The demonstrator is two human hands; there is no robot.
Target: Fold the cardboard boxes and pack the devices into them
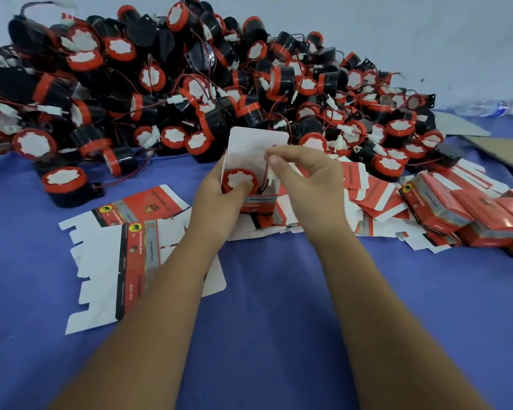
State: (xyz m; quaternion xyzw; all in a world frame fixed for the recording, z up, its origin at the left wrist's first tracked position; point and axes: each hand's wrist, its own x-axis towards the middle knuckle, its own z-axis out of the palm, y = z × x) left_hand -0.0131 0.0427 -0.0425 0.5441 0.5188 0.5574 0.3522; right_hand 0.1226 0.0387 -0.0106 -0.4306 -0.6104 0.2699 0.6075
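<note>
The left hand [219, 190] holds a small box [258, 202] upright above the blue surface [279, 291], fingers curled round its side, thumb pressing on the red-rimmed device [239, 180] that already sits in the box's open mouth. The tall white lid flap [258, 140] stands up behind it, not yet folded. The right hand [305, 176] is just beside the opening, on its right edge, thumb and forefinger pinching the device's wire and white plug [271, 174], which stick up out of the box next to the device.

What matters now is that the plug lies directly above the gap between device and box wall, so the right hand, being the nearer, probably has only to push straight down to tuck it in; the box's long axis runs up and away from the person, toward the flap. Unless the wire goes fully under, the flap may not close.

Behind lies a big heap of devices [190, 84]; flat boxes [125, 253] lie left, packed boxes [471, 220] right.
</note>
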